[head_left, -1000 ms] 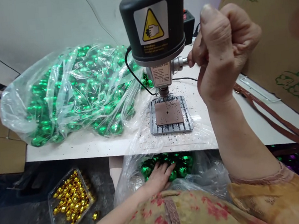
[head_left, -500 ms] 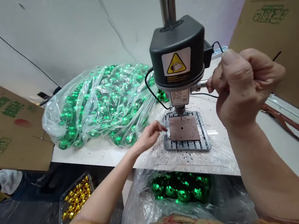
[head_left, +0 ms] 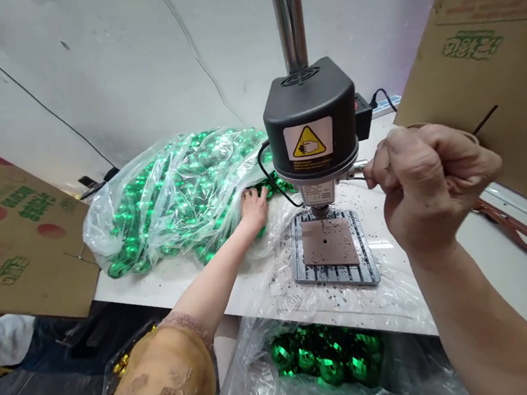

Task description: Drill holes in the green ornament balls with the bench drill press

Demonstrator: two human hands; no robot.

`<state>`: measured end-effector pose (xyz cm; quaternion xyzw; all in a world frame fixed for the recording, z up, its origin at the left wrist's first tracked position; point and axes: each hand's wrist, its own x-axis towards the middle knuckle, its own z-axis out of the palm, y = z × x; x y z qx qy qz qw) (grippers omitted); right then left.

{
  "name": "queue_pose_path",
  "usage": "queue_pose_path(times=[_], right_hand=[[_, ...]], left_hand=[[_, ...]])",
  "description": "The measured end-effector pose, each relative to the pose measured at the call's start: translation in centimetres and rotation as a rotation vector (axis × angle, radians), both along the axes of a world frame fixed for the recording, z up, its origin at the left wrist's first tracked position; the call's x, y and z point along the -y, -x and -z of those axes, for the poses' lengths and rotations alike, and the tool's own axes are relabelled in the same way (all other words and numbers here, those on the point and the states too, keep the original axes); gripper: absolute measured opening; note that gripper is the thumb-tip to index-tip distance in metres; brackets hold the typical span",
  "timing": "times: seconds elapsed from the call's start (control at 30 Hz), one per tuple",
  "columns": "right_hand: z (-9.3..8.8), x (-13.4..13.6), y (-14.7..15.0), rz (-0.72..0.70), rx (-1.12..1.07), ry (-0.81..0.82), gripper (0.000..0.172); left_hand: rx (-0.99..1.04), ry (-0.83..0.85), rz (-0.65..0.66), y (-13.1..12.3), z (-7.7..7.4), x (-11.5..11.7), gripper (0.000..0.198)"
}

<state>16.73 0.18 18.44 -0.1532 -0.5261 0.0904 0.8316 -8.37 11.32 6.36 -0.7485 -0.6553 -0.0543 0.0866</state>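
Note:
My left hand [head_left: 254,210] is at the mouth of a clear plastic bag [head_left: 99,232] full of shiny green mirrored balls [head_left: 127,229]. Its fingers are spread over green balls there, and their tips are partly hidden. My right hand [head_left: 432,172] is closed round the feed lever [head_left: 354,169] of a small black drill press [head_left: 313,106]. Under the drill chuck [head_left: 321,211], a brown square board [head_left: 333,250] with a small hole lies on the slotted metal base [head_left: 339,276]. No ball rests on the board.
More green balls [head_left: 330,364] lie in plastic below the white table's front edge. Cardboard boxes [head_left: 24,231] flank the table left and right. Dark shavings surround the base. A brown strap [head_left: 525,234] lies at right; gold balls [head_left: 121,366] are low at left.
My left hand has moved from beside the drill base up and away to the bag's mouth, its fingers spreading. My right hand stays on the lever. The view has tilted slightly.

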Motion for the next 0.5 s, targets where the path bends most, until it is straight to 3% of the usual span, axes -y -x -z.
queue_pose_path(times=[0.1,0.27,0.37,0.43,0.5], right_hand=[[0.0,0.2,0.0,-0.006,0.012,0.035,0.048],[0.1,0.6,0.0,-0.026,0.012,0.048,0.049],[0.2,0.6,-0.1,-0.031,0.013,0.05,0.047],[0.2,0.6,-0.2,-0.02,0.024,0.042,0.046],[0.2,0.6,-0.2,-0.009,0.038,0.034,0.047]], left_hand=[[-0.191,0.169,-0.065,-0.5,-0.4,-0.2,0.038],[-0.214,0.301,-0.047,-1.3,-0.5,0.9,0.029],[-0.203,0.326,0.006,-0.7,-1.2,2.3,0.039],[-0.057,0.258,0.094,0.1,-1.8,3.5,0.049],[0.273,0.127,0.22,0.6,-2.3,4.9,0.05]])
